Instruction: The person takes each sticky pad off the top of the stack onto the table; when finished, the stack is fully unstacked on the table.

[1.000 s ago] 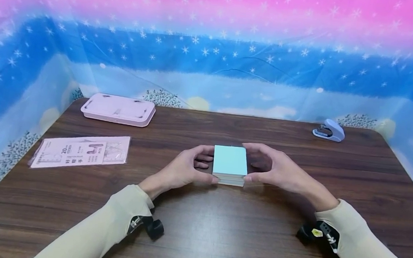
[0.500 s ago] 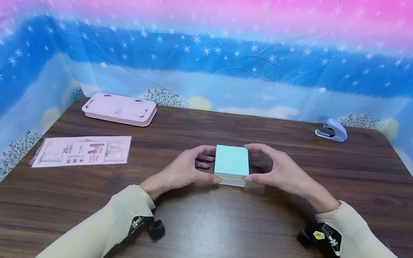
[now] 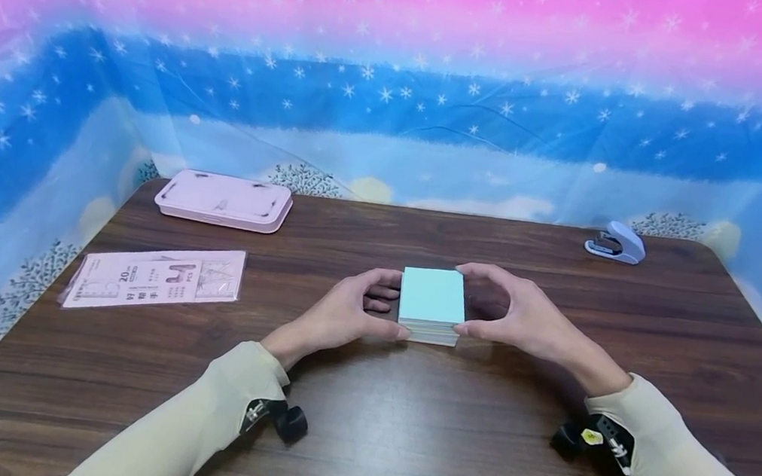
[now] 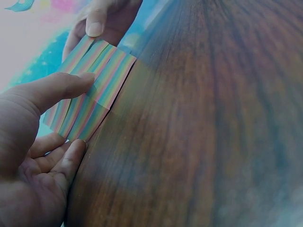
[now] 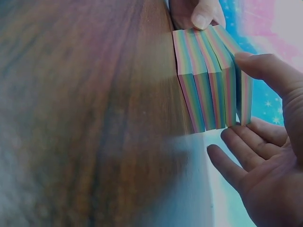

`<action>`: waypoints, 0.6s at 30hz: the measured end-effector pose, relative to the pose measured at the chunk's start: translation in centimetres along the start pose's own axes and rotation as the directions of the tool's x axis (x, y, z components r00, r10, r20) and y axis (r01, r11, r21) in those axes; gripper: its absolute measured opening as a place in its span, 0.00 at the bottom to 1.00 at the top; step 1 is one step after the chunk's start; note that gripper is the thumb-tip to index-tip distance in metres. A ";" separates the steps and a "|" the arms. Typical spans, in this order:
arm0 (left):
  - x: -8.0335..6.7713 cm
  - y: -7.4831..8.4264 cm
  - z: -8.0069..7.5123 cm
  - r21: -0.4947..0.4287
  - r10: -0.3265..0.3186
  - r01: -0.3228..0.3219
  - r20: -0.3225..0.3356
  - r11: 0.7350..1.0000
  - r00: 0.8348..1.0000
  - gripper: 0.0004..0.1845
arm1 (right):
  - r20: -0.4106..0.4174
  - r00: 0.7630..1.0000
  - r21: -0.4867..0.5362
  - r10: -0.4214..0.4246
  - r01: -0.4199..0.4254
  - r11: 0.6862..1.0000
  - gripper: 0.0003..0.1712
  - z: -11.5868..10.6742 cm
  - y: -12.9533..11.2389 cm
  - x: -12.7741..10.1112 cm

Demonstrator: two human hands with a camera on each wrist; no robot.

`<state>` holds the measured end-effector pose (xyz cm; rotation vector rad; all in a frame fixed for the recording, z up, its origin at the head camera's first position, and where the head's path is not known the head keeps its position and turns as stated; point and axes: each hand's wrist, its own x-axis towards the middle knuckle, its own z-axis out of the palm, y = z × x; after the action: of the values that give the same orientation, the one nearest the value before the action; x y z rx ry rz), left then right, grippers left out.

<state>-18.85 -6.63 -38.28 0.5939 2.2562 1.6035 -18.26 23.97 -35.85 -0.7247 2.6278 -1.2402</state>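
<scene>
On the left of the desk (image 3: 364, 425), a flat packet (image 3: 154, 279) is laid, with a pencil case (image 3: 224, 201) placed beyond it. Toward the middle, the left side of a stack of note pads (image 3: 433, 295) is held by the left hand (image 3: 361, 308), its grip curved, thumb against the near face. The stack is set on the desk between both hands; its right side is held by the right hand (image 3: 524, 311), thumb and forefinger spread across its depth. At the far right, a stapler (image 3: 617, 243) is seen. Squaring the stack seems in hand; even pressure from both sides would be called for next. From above, mainly a pale green top is shown; in the right wrist view, striped edges and a slim gap beneath the top pad (image 5: 246, 101) are revealed.
</scene>
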 end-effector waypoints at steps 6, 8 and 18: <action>-0.1 0.0 0.0 0.007 0.002 -0.002 -0.008 1.000 1.000 0.43 | -0.013 1.000 0.031 -0.008 0.009 0.999 0.44 -0.1 0.1 0.0; -0.1 0.0 0.0 0.012 0.000 0.000 -0.010 1.000 1.000 0.43 | -0.010 1.000 0.042 -0.022 0.022 0.999 0.45 -0.1 0.2 0.0; -0.1 -0.2 0.0 0.010 0.009 -0.009 -0.005 1.000 1.000 0.43 | -0.044 0.999 -0.006 -0.027 0.027 1.000 0.46 -0.5 0.1 -0.1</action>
<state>-18.77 -6.78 -38.50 0.6037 2.2693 1.6004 -18.38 24.44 -35.61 -0.7449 2.6665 -1.2712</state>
